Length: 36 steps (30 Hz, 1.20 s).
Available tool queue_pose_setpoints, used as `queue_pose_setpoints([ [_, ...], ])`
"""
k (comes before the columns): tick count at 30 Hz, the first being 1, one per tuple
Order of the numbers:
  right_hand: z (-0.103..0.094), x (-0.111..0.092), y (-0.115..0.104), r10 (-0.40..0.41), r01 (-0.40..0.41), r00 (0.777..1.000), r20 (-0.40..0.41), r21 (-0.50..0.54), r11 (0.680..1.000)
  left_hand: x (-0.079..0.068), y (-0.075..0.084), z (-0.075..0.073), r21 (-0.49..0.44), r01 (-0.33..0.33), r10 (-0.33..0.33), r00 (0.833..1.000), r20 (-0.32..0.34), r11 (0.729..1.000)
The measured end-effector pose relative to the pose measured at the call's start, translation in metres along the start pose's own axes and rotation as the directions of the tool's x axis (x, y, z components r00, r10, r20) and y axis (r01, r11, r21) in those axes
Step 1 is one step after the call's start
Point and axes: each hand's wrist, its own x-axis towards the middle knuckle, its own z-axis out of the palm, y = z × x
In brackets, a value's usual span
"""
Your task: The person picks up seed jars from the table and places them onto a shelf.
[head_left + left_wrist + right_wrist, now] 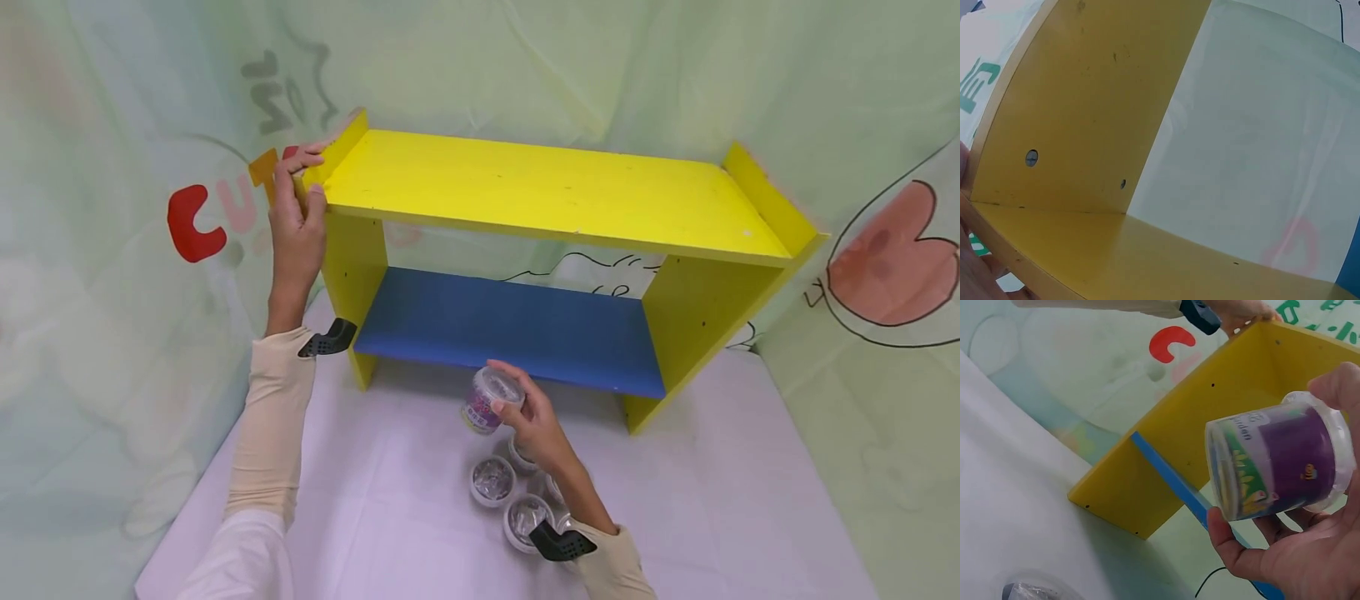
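A yellow shelf unit with a blue lower board stands on the white-covered table. My left hand grips its upper left corner, fingers over the side panel and thumb at the front. In the left wrist view only parts of that hand show, at the edge of the yellow panel. My right hand holds a clear plastic jar with a purple, bee-printed label, tilted in front of the blue board. Below that hand, several similar clear jars stand close together, partly hidden by the right forearm.
The white tabletop stretches in front of the shelf and to both sides. Printed curtains hang close behind the shelf and along the left and right. Another jar shows at the bottom left of the right wrist view.
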Motion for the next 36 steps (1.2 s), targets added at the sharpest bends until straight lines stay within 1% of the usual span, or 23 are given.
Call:
queue_pose_setpoints([
  [4,-0.001,0.0,-0.001,0.018,-0.019,1.0,0.013,0.094,0.995,-0.001,0.003,-0.001,0.011,-0.004,0.004,1.0,0.001,1.0],
  [7,0.0,0.0,-0.002,0.033,-0.035,0.999,0.018,0.17,0.985,-0.003,0.006,-0.001,0.026,0.001,-0.001,1.0,0.006,1.0],
  [9,0.0,-0.001,-0.004,0.042,-0.044,0.999,0.012,0.196,0.98,-0.004,0.005,-0.001,0.032,0.003,-0.004,1.0,0.009,0.999],
  [12,0.001,-0.002,-0.006,0.068,-0.066,0.998,-0.005,0.186,0.98,-0.001,-0.004,-0.001,0.036,-0.003,0.003,1.0,0.011,0.999],
  [16,0.004,-0.001,-0.012,0.105,-0.103,0.994,-0.017,0.122,0.987,0.004,-0.021,-0.002,0.048,-0.009,0.009,1.0,0.009,0.999],
  [19,0.007,0.002,-0.018,0.107,-0.106,0.994,-0.009,0.094,0.99,0.006,-0.026,-0.002,0.056,-0.021,0.02,1.0,0.008,0.998],
  [22,0.008,0.006,-0.026,0.066,-0.065,0.998,0.003,0.117,0.991,0.007,-0.026,-0.001,0.055,-0.029,0.029,1.0,0.008,0.998],
  [26,0.008,0.013,-0.041,-0.022,0.016,0.999,0.033,0.173,0.985,0.008,-0.025,-0.001,0.055,-0.028,0.027,1.0,0.01,0.998],
  [30,0.009,0.023,-0.062,-0.1,0.092,0.994,0.044,0.157,0.983,0.008,-0.025,-0.001,0.064,-0.025,0.025,1.0,0.008,0.998],
  [32,0.008,0.029,-0.075,-0.147,0.142,0.989,0.032,0.13,0.981,0.007,-0.023,-0.001,0.072,-0.017,0.016,1.0,0.005,0.997],
  [34,0.008,0.036,-0.089,-0.198,0.195,0.98,0.019,0.116,0.974,0.005,-0.018,-0.001,0.074,-0.025,0.024,1.0,0.005,0.997],
  [36,0.007,0.043,-0.103,-0.262,0.259,0.965,0.017,0.101,0.96,0.003,-0.009,-0.001,0.073,-0.023,0.022,1.0,0.007,0.997],
])
